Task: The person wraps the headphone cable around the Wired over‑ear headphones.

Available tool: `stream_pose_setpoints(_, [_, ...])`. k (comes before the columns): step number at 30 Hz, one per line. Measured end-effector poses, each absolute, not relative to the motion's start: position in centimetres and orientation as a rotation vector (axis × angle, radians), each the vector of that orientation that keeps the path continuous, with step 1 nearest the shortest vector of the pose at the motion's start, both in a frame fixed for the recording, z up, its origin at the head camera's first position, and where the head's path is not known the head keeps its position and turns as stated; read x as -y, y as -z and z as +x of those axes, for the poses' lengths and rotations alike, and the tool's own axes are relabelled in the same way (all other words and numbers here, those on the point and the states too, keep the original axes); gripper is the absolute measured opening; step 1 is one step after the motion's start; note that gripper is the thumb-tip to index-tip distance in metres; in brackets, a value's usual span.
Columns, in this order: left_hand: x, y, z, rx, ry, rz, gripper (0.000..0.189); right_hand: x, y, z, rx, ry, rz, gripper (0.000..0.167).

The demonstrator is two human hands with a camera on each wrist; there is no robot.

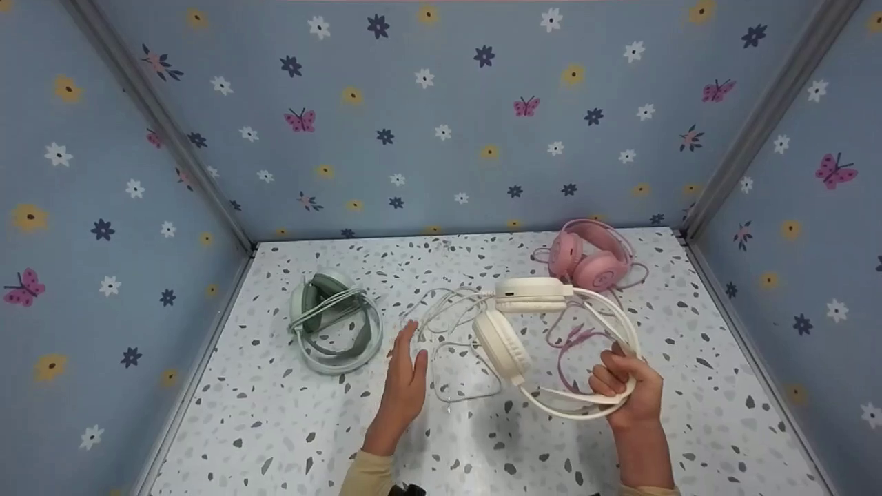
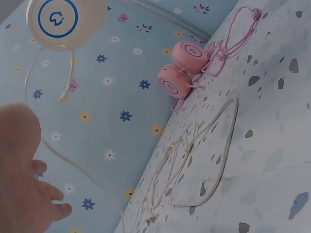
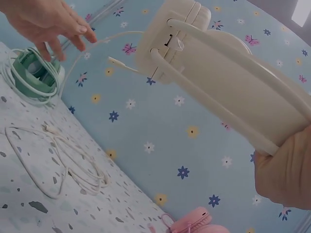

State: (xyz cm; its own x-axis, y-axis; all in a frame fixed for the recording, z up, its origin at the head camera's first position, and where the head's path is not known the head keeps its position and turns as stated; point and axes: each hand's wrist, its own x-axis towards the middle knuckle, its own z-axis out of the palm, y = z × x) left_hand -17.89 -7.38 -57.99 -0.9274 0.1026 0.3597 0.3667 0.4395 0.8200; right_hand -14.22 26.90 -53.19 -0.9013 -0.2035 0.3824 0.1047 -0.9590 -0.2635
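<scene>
White over-ear headphones are held up above the table, my right hand gripping them by the headband. Their two ear cups point left, toward my other hand. A thin white cable runs from them and lies in loose loops on the tabletop, as the left wrist view also shows. My left hand hovers beside the cable loops with fingers extended and nothing held. In the right wrist view the left hand appears apart from the cups, fingers spread.
Green headphones with their cable wrapped round them lie at the left of the speckled table. Pink headphones sit at the back right, their pink cable trailing forward under the white pair. Flowered walls enclose the back and sides.
</scene>
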Motion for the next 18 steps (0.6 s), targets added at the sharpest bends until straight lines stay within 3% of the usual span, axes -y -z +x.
stream_pose_setpoints(4, [5.9,58.4,-18.2,2.272,1.572,-0.603,0.014,-27.1,53.4,-14.0,-0.35,2.908,-0.598,0.025])
stream_pose_setpoints(9, [3.2,60.1,-17.5,2.092,1.794,-0.812,0.018,-26.8,53.5,-14.1,-0.225,2.881,-0.611,0.021])
stream_pose_setpoints(18, [-2.5,61.9,-17.0,2.356,1.817,-0.56,0.024,-23.9,53.8,-14.2,-0.035,2.849,-0.502,0.019])
